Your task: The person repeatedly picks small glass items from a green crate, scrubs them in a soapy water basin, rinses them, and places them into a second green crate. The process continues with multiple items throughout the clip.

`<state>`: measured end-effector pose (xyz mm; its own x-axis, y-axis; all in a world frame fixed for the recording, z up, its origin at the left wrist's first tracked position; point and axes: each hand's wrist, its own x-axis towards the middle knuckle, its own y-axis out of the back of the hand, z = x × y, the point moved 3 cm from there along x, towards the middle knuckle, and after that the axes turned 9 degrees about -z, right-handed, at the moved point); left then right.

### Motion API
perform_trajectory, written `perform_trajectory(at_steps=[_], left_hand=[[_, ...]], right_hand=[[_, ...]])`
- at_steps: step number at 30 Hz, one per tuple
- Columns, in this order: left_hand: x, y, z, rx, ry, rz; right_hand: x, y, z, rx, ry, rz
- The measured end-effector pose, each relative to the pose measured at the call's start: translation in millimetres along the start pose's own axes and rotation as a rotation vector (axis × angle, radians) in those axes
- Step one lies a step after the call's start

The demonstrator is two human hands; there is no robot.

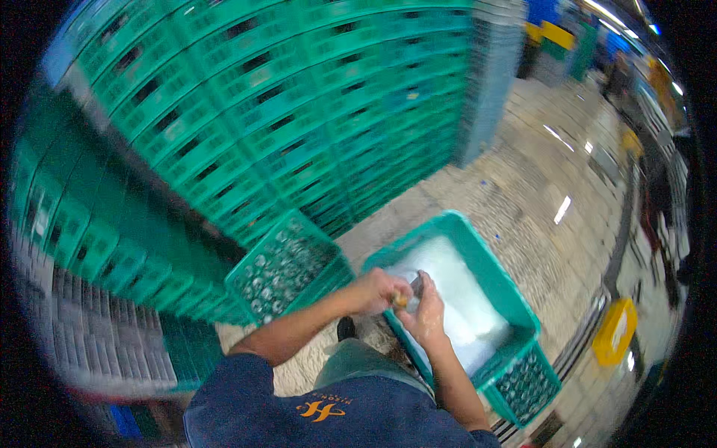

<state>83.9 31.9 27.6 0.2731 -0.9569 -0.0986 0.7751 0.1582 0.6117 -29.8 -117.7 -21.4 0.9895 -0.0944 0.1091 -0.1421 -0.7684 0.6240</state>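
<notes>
Both hands meet above a green tub [461, 218] of white, foamy liquid [467, 306]. My left hand [379, 291] is closed, and a small yellowish-brown thing [400, 300] shows at its fingers; its kind is too blurred to name. My right hand [426, 317] is close beside it, fingers curled up around a small dark grey piece [417, 285] that I cannot identify. To the left, a green crate [328, 282] holds many small shiny round-topped pieces. Another green crate [493, 399] with similar pieces sits against the tub's near right corner.
Tall stacks of green crates [299, 112] rise beyond and to the left, with a grey stack [489, 82] at their far end. A yellow object [615, 332] lies on the wet tiled floor [549, 164] at right. My shoe [346, 328] shows near the tub.
</notes>
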Motion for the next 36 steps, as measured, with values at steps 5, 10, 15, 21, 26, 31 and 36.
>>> perform_trajectory(at_steps=[5,10,15,21,26,31,36], left_hand=[[110.6,-93.2,-14.8,-0.964,0.074,-0.194],[215.8,-209.7,-151.8,0.0,0.31,-0.428],[225.5,-345.6,-233.6,0.722,0.238,-0.651],[186.7,-290.3,-87.7,-0.064,0.083,-0.466],[121.2,-190.3,73.7,0.364,-0.636,0.125],[133.8,-96.5,36.2,-0.075,0.002,0.044],[85.8,-70.0,-1.3,0.282,-0.365,0.08]], right_hand=[[-116.3,39.7,81.7,0.428,-0.348,0.186],[-209.4,39.4,121.2,1.253,-0.429,0.581],[-244.6,43.6,112.2,1.386,-0.502,0.911],[-226.8,51.2,118.5,1.263,-0.463,1.197],[-125.5,29.4,127.0,1.297,-0.299,1.276],[-29.0,-20.3,90.9,1.184,-0.173,1.033],[18.4,-42.9,58.0,1.237,-0.261,0.984]])
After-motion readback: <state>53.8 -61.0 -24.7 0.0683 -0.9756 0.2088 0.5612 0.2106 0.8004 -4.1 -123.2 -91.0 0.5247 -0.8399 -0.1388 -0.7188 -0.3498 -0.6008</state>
